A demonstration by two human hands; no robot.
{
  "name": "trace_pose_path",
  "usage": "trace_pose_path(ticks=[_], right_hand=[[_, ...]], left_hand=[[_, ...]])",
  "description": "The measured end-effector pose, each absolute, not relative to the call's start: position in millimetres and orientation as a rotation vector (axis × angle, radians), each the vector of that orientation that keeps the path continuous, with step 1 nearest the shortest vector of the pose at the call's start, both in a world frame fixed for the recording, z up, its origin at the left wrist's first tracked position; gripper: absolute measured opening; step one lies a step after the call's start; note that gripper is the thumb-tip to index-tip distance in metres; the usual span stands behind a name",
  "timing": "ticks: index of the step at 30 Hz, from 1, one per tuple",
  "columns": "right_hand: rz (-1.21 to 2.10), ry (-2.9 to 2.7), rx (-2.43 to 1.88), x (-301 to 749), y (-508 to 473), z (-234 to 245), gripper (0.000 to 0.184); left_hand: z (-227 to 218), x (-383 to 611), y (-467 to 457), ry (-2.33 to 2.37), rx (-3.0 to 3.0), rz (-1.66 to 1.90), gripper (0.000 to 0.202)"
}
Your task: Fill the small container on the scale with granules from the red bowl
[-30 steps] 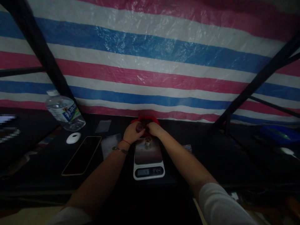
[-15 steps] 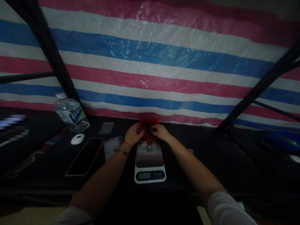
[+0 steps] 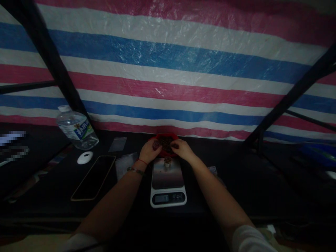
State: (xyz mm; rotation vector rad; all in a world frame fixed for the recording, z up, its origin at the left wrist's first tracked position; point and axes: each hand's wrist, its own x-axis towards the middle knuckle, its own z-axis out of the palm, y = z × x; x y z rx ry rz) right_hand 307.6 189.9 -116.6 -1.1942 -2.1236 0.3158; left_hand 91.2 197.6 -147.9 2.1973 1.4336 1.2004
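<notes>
A red bowl [image 3: 171, 135] filled with small dark brown pieces [image 3: 166, 143] lies at the back of the black table. At its left side is my left hand [image 3: 149, 151], fingers curled around something small, dark and reddish that I cannot make out. My right hand [image 3: 183, 149] reaches over the bowl's right side. Its thumb and fingers are pinched together, and whatever they hold is too small and dim to name. Just in front of the bowl stands a white kitchen scale [image 3: 168, 201] with a dark plate. A small cup [image 3: 167, 162] topped with brown pieces sits on that plate.
Clear plastic bags [image 3: 126, 163] and a phone [image 3: 93, 178] lie left of the scale. Behind them are a white mouse-like object [image 3: 85, 158] and a large clear bottle [image 3: 78, 131]. A small packet [image 3: 212, 170] rests by my right forearm. Striped sheeting [image 3: 168, 84] hangs behind.
My right hand has shifted slightly right over the bowl, its fingers still pinched. The left hand stays at the bowl's left side. The view has moved a little.
</notes>
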Motion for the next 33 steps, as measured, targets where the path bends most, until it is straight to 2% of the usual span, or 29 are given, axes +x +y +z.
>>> trace_pose_path(ticks=[6,11,33], right_hand=[[0.362,-1.991,-1.119,299.3,151.1,-99.4,0.014],[0.357,-2.188,-1.053,291.4,128.7,-91.6,0.012],[0.382,-2.431,-0.95,286.4,118.7,-92.3,0.023]], left_hand=[[-144.7,91.4,195.4,1.406,2.192,1.198,0.027],[-144.0,90.5,195.4,1.397,2.196,1.186,0.029],[-145.2,90.9,197.9,1.371,2.168,1.215,0.027]])
